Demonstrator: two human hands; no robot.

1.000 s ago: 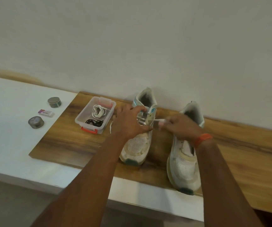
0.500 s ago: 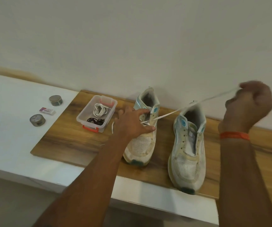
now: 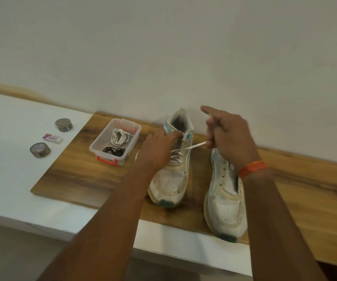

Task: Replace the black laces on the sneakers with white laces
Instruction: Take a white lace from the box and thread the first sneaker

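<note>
The white lace (image 3: 195, 146) runs from the upper eyelets of the left sneaker (image 3: 172, 169) out to the right, its free end pinched in the fingers (image 3: 211, 141) of the right hand (image 3: 230, 142), which are closed narrow on it with the index finger pointing away toward the wall; the lace's long axis lies nearly level, rising slightly toward that hand; the left hand (image 3: 157, 151) rests on the same shoe's collar, its fingers curled at the top eyelets, though whether they pinch the lace or only steady the shoe I cannot tell. The left hand is nearer the eyelets, so the next threading likely turns on it guiding the tip while the right feeds slack; the lower rows are already crossed in white.

The right sneaker (image 3: 225, 191) stands just beside, toe toward the viewer, eyelets bare; a clear box (image 3: 131, 138) at the left holds a coiled white lace and black laces (image 3: 113, 152); all sit on a wooden surface (image 3: 78, 175) against a plain pale wall; two round tins and a small packet lie farther left on white.
</note>
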